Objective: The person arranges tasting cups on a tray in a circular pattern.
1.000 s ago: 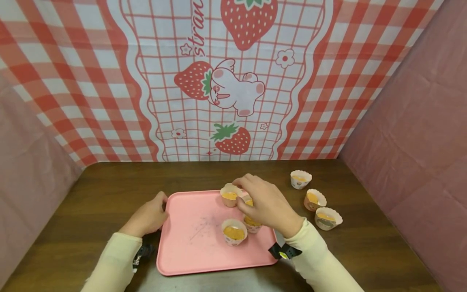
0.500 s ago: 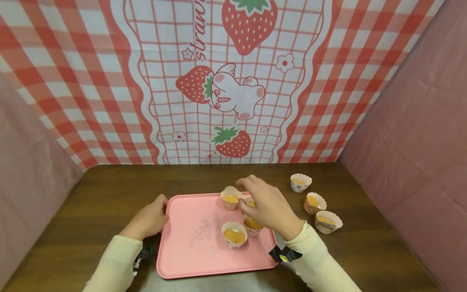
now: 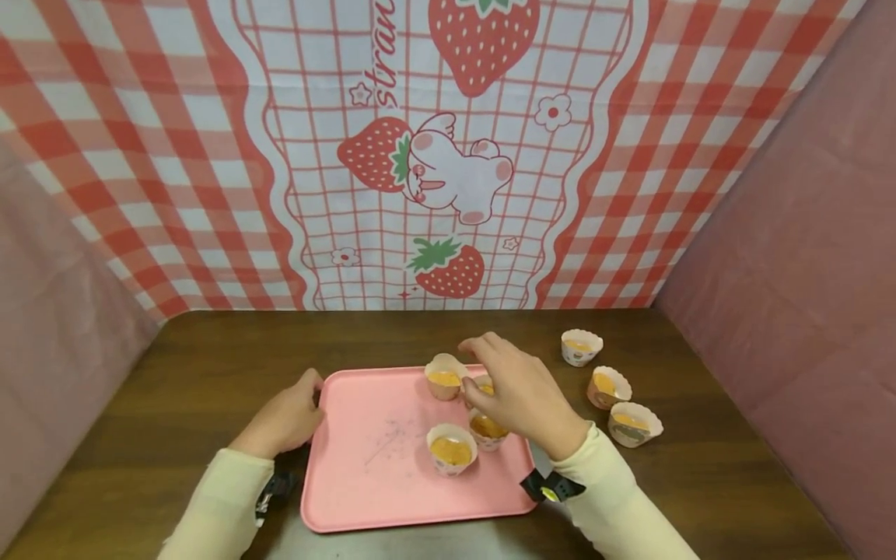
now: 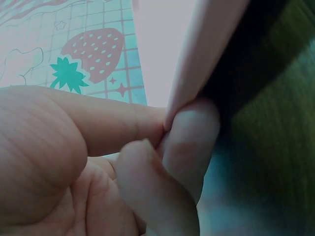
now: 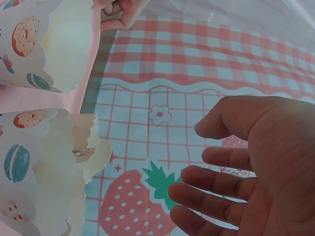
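Note:
A pink tray (image 3: 371,474) lies on the table, and my left hand (image 3: 283,416) pinches its left edge. In the left wrist view, thumb and fingertips (image 4: 189,132) meet around the tray's rim (image 4: 197,54). Several paper baking cups with yellow-orange filling stand on the tray's right half: a front cup (image 3: 451,451), one beside it (image 3: 488,432), a back cup (image 3: 445,379) and another partly hidden by my right hand (image 3: 521,389). That hand hovers just above them, its fingers (image 5: 206,179) spread and loosely bent, holding nothing.
To the right of the tray, three more filled paper cups stand on the wooden table (image 3: 728,482): a far one (image 3: 581,348), a middle one (image 3: 609,387) and a near one (image 3: 633,425). A checked strawberry cloth (image 3: 448,194) hangs behind the table.
My right hand has shifted slightly right, away from the back cup on the tray. My left hand, the tray and the cups have stayed in place.

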